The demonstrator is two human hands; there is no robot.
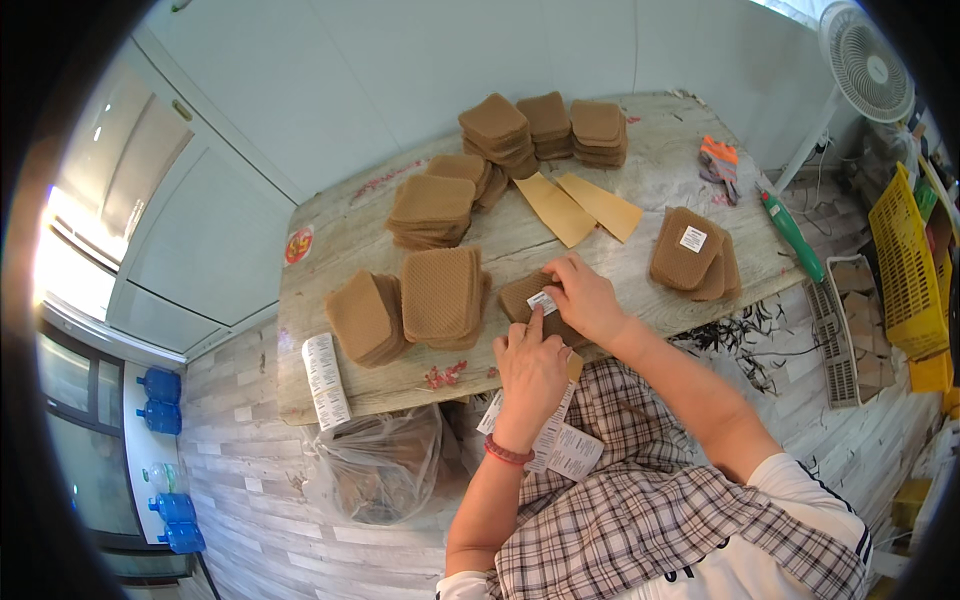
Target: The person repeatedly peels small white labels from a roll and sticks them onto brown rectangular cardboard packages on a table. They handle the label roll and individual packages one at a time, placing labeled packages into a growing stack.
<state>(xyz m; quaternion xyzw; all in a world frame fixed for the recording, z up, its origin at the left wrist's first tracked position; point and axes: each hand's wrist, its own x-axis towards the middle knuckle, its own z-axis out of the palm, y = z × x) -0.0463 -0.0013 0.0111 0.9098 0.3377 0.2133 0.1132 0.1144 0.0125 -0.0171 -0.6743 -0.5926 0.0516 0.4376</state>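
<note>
A brown textured pad (517, 298) lies at the table's near edge with a small white printed label (541, 302) on it. My left hand (531, 367) touches the label's lower edge with an extended index finger. My right hand (587, 296) has its thumb and fingers at the label's right side and the pad's top; whether it grips anything cannot be told. Sheets of white labels (576, 451) rest on my lap. To the right, a stack of similar pads (682, 259) bears a white label (693, 239) on top. Unlabelled stacks (441, 294) stand to the left.
More pad stacks (495, 124) stand at the back, near two yellowish strips (555, 210). A label strip (326, 381) lies at the left edge. An orange-grey glove (718, 166) and green corded tool (792, 234) lie right. A plastic bag (382, 465) hangs below the table.
</note>
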